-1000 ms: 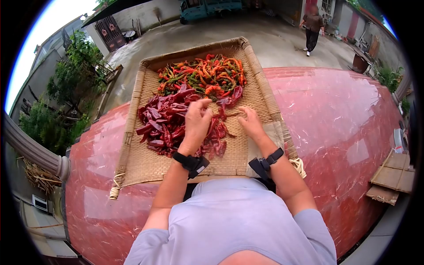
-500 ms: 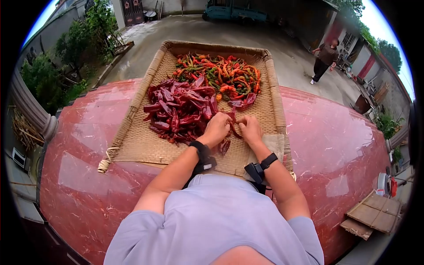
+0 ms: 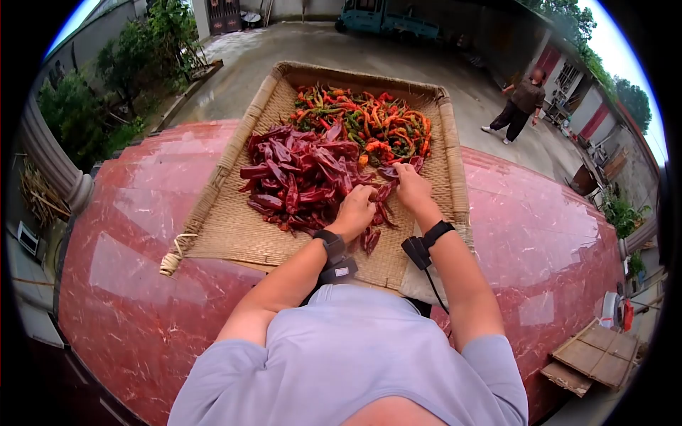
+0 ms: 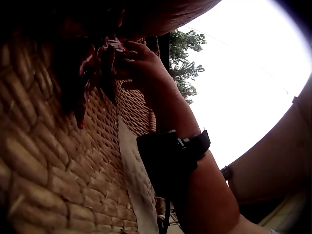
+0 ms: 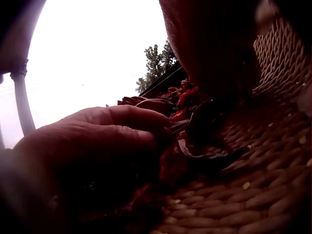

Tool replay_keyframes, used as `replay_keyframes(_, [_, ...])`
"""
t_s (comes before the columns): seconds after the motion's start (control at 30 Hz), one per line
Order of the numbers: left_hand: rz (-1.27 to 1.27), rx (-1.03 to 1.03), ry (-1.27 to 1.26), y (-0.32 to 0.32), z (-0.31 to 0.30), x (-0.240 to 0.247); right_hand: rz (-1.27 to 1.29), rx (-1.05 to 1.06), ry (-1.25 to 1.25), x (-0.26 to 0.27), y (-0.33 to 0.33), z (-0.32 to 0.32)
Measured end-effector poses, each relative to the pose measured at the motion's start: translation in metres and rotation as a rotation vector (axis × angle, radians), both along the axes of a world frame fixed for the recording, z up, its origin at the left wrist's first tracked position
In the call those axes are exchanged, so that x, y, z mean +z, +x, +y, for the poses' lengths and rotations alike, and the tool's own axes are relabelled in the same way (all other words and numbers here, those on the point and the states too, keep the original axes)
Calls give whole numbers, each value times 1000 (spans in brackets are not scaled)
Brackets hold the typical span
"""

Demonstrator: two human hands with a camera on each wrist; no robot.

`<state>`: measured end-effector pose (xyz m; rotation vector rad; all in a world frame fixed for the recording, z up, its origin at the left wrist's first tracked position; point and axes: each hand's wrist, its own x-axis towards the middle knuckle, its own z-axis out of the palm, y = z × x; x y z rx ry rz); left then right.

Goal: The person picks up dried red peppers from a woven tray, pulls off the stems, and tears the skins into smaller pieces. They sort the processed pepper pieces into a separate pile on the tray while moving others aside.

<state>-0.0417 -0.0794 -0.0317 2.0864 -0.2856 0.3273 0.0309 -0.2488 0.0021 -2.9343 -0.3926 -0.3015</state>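
A heap of dark red dried chilies (image 3: pixel 298 174) lies in a woven tray (image 3: pixel 213 231), with fresher red, orange and green peppers (image 3: pixel 362 121) behind it. My left hand (image 3: pixel 355 211) is low over the near right side of the dried heap; in the right wrist view its thumb and finger pinch a dried chili (image 5: pixel 183 127) by its thin end. My right hand (image 3: pixel 414 190) reaches farther in, fingertips right at a dark red chili (image 3: pixel 389 172) beside the fresher peppers. Whether those fingers grip it I cannot tell. Loose dried chilies (image 3: pixel 371 240) lie between the hands and the tray's near edge.
Raised rims bound the tray, which stands over a polished red stone floor (image 3: pixel 526 234). A pale cloth patch (image 3: pixel 419 282) is at its near right corner. Beyond, a person (image 3: pixel 522 106) is in the yard, near a blue vehicle (image 3: pixel 387 20). Flat boards (image 3: pixel 597 351) lie at right.
My hands came together over the dried chilies, then parted; the right hand has moved farther into the tray, while the left stays low by the heap. The person in the yard has shifted.
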Motion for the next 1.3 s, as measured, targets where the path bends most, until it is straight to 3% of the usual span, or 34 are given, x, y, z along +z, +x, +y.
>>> replay_keyframes(0.1, [45, -8, 0, -4, 1, 6, 10, 56, -55, -9, 2, -3])
replay_keyframes(0.23, [77, 8, -206, -5, -2, 10, -17, -102, 262, -6, -16, 3])
replay_keyframes(0.33, [129, 45, -356, -5, -5, 20, -31, 237, 587, 1, -36, 9])
replay_keyframes(0.43, [116, 107, -295, -4, -3, 25, 113, 411, 566, 13, -58, 14])
replay_keyframes(0.53, [146, 26, -481, -6, -2, 34, 350, 539, 708, 20, -59, 1])
replay_keyframes(0.63, [165, 65, -502, -16, -5, 52, 230, 231, 781, -13, -19, -24])
replay_keyframes(0.73, [44, 107, -476, -13, -3, 60, 82, -120, 593, -13, 7, -42])
replay_keyframes(0.87, [-86, 164, -333, 7, 15, 58, 163, -56, 557, -34, 37, -42])
replay_keyframes(1.0, [45, 195, -335, -6, 22, 83, 170, -202, 961, -48, 46, -38])
replay_keyframes(1.1, [74, 185, -343, -5, 28, 81, 240, -254, 1327, -15, 14, -42])
replay_keyframes(1.23, [74, 184, -318, -16, 19, 89, 162, -209, 1363, -7, 7, -53])
replay_keyframes(1.3, [98, 137, -281, -19, 17, 89, 263, -164, 1258, 4, -6, -55])
